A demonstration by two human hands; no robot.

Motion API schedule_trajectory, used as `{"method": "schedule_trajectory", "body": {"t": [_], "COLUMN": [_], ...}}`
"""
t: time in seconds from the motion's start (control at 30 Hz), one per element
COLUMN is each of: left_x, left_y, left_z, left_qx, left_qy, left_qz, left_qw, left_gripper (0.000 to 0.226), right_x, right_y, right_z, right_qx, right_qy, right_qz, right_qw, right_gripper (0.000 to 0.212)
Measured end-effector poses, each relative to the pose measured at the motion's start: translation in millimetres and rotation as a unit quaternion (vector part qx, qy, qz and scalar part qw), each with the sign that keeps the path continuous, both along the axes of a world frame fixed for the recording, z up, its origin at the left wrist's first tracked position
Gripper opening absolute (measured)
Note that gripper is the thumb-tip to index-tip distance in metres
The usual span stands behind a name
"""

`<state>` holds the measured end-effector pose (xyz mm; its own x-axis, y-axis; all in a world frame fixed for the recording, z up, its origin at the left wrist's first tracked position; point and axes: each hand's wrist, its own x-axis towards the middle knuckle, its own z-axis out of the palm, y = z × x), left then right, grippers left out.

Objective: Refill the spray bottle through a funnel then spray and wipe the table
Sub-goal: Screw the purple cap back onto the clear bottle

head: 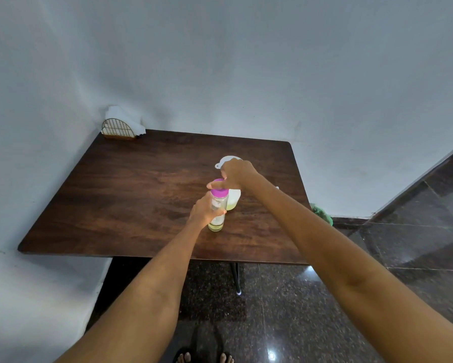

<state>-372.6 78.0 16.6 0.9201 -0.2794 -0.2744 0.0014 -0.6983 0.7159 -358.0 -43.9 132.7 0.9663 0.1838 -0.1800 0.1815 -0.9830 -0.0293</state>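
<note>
A clear spray bottle (pixel 218 221) with a little pale liquid at its bottom stands upright on the dark wooden table (pixel 131 195). My left hand (pixel 204 209) grips the bottle's body. My right hand (pixel 235 172) holds its pink spray head (pixel 218 192) from above. Behind the bottle sits a white container (pixel 234 200) with yellow-green liquid. A white funnel (pixel 226 161) lies on the table beyond my right hand, partly hidden by it.
A wire napkin holder (pixel 118 129) with white napkins stands in the table's far left corner against the wall. A green cloth (pixel 323 216) shows off the table's right edge. Walls close the left and far sides; dark tiled floor lies to the right.
</note>
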Motion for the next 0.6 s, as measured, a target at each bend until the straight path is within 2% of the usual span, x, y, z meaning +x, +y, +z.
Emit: {"method": "schedule_trajectory", "body": {"t": [0.03,0.1,0.13,0.2,0.23,0.27,0.33,0.4,0.47,0.53,0.6], "left_x": [0,1,1,1,1,1,1,2,3,2,2], "left_y": [0,0,0,-1,-1,0,-1,-1,-2,-2,-3], "left_z": [0,0,-1,-1,-2,-3,-3,-4,-5,-5,-6], "left_qx": [0.002,0.003,0.002,-0.001,-0.004,-0.007,-0.009,-0.010,-0.012,-0.013,-0.014], "left_qy": [0.002,0.003,0.001,0.000,0.001,0.001,-0.003,-0.005,-0.005,-0.006,-0.007], "left_qz": [0.005,0.015,0.014,0.009,0.008,0.007,0.007,0.007,0.008,0.009,0.009], "left_qw": [1.000,1.000,1.000,1.000,1.000,1.000,1.000,1.000,1.000,1.000,1.000], "left_gripper": [0.073,0.071,0.070,0.070,0.069,0.069,0.069,0.069,0.069,0.068,0.067], "right_x": [1,0,-2,-5,-7,-9,-9,-7,-5,-5,-8], "right_y": [-2,-3,-3,-1,-2,-2,-6,-7,-7,-7,-7], "right_z": [0,3,2,-4,-7,-8,-13,-11,-8,-9,-12], "right_qx": [0.030,0.081,0.081,0.039,0.030,0.044,0.117,0.175,0.196,0.168,0.142], "right_qy": [0.031,0.100,0.104,0.041,0.001,-0.030,-0.069,-0.062,-0.011,0.011,-0.020], "right_qz": [0.012,0.026,0.028,0.010,-0.018,-0.050,-0.084,-0.066,-0.047,-0.053,-0.070], "right_qw": [0.999,0.991,0.991,0.998,0.999,0.997,0.987,0.980,0.979,0.984,0.987], "right_gripper": [0.044,0.055,0.053,0.040,0.047,0.056,0.057,0.054,0.056,0.059,0.060]}}
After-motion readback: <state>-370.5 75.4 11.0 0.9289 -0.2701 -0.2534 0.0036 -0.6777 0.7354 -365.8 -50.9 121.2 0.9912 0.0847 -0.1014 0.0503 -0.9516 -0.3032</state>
